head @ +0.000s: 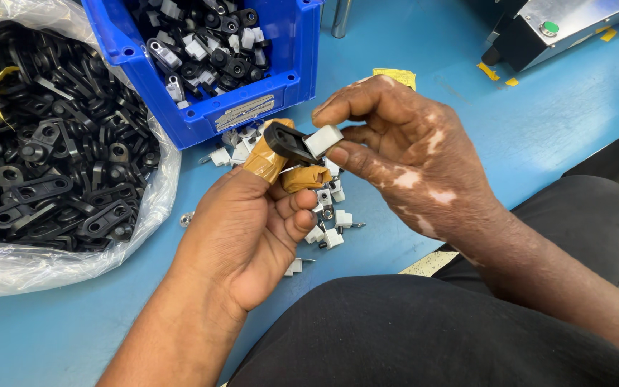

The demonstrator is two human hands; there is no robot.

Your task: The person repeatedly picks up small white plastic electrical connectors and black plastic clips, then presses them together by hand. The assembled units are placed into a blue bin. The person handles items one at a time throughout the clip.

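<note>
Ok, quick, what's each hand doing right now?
Left hand: closed, taped fingertips pinching the black bracket.
Right hand: closed, pinching the white clip against it.

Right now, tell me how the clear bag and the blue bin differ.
The clear bag is soft crinkled plastic; the blue bin is rigid with straight walls. The clear bag holds only black flat parts; the blue bin holds black parts mixed with white ones. Both rest on the blue table, open-topped.

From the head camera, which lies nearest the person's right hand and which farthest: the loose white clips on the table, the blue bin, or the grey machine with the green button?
From the right hand:
1. White clips, just below-left of it.
2. Blue bin, up-left.
3. Grey machine, top right corner.
</note>
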